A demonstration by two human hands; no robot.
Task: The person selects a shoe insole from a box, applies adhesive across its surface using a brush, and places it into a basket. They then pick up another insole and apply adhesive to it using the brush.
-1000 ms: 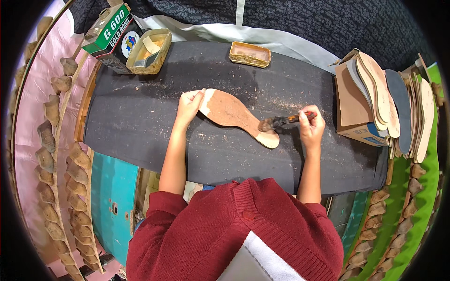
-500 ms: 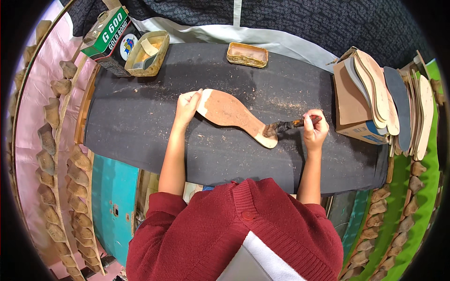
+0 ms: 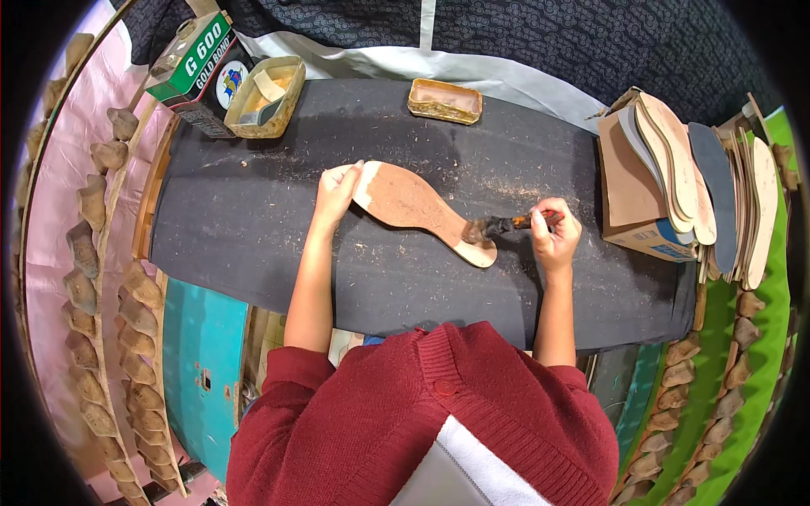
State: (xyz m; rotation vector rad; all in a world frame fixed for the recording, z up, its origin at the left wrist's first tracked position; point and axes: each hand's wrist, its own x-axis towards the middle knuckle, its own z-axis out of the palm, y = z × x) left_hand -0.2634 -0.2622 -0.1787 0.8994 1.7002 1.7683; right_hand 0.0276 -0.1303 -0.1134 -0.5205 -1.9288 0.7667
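**Two hands, one insole on a dark bench**

Two bare hands work at the centre of the frame over a dark, dust-flecked bench top [image 3: 253, 228]. The left hand [image 3: 337, 190] lies with fingers spread and flat on the wide toe end of a tan shoe insole [image 3: 413, 207], pinning it down rather than gripping it. The insole lies flat, running from upper left to lower right across the middle of the picture. The right hand [image 3: 555, 232] is clenched round the handle of a small brush [image 3: 498, 226], whose dark bristles touch the insole's narrow heel end (the paler tip just below them).

At the upper left stand a green and black tin [image 3: 198, 63] and, just beside it, an open yellowish tray [image 3: 266, 97]. A smaller rectangular tray [image 3: 445, 101] sits at the top centre. On the right, a cardboard box [image 3: 633, 190] holds upright insoles, with more stacked insoles [image 3: 726, 198] beyond it. Rows of shoe lasts [image 3: 93, 253] line the left edge.
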